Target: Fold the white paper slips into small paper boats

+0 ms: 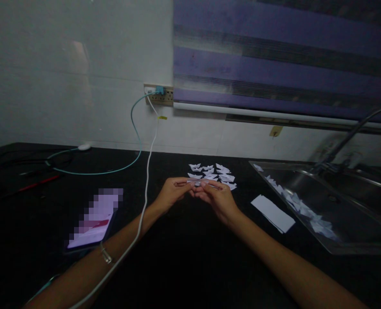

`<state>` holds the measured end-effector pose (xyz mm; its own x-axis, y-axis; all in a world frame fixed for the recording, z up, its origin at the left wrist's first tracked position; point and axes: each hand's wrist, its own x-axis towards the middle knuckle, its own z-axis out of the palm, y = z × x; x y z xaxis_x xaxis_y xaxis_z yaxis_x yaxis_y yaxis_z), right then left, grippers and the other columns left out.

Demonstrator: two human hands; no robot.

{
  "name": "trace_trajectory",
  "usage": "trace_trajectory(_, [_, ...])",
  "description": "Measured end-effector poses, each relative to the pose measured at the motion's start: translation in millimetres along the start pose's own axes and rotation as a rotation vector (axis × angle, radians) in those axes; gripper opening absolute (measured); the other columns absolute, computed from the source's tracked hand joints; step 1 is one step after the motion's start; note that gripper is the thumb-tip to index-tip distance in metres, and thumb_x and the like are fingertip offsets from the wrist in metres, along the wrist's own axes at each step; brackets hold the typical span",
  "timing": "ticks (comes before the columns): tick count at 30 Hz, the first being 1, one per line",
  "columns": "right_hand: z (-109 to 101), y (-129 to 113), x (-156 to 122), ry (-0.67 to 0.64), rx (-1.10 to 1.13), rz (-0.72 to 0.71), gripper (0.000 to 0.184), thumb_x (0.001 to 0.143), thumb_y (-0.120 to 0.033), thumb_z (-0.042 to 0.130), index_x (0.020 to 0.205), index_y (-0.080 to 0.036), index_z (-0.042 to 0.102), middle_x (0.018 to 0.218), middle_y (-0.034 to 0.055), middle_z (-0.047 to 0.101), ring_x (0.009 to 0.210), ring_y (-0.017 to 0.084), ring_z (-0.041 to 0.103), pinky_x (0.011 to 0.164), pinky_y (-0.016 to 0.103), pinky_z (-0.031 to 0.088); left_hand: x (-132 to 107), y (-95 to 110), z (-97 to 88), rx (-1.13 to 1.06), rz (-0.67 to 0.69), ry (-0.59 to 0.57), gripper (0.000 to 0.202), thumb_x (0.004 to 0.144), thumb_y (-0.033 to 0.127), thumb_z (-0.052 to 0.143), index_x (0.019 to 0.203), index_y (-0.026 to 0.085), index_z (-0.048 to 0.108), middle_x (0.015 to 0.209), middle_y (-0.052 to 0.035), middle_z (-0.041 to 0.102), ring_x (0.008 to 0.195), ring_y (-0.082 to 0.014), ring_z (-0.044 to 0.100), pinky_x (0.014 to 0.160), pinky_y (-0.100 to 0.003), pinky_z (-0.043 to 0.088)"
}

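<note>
Out in front of me, my left hand (pixel 175 191) and my right hand (pixel 218 196) meet, thumbs and fingers pinching a small piece of folded white paper (pixel 197 183) between them. Its exact shape is mostly covered by my fingers. Just behind my hands, several small folded paper boats (pixel 224 170) lie in rows on the dark countertop (pixel 190 266). A stack of white paper strips (pixel 273 213) rests to the right of my right forearm.
More folded paper pieces (pixel 301 208) line the near rim of the metal sink (pixel 348 249) at right, below a curved faucet (pixel 354 135). A lit tablet or phone (pixel 95 223) lies left. A white cable (pixel 147 171) crosses my left arm from the wall socket (pixel 164 97).
</note>
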<state>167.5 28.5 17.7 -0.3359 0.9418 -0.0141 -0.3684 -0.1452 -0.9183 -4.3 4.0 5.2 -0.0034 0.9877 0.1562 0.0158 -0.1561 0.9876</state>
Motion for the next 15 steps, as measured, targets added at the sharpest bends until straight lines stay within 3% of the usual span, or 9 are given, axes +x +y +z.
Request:
trace_trajectory(7, [-5,1,3,-0.098,0.063,-0.053,0.028,0.067,-0.027,0.085,0.091,-0.014,0.076,0.088,0.0089,0.078,0.079,0.019,0.075,0.086,0.032,0.06,-3,5,4.7,-0.112,0.023,0.073,0.037,0.073,0.037,0.08,0.102,0.014,0.077,0.077,-0.007,0.072,0.05,-0.0055,0.049,0.044,-0.018,0.033])
trace_trajectory(15, [-6,-4,4,-0.13,-0.048,-0.106,0.031,0.068,-0.032,0.086,0.092,-0.016,0.078,0.092,0.0098,0.078,0.081,0.019,0.075,0.084,0.034,0.061,-3,11,3.2,-0.127,0.09,0.104,0.037,0.07,0.039,0.082,0.096,0.012,0.078,0.084,-0.0111,0.075,0.052,-0.0086,0.055,0.044,-0.02,0.039])
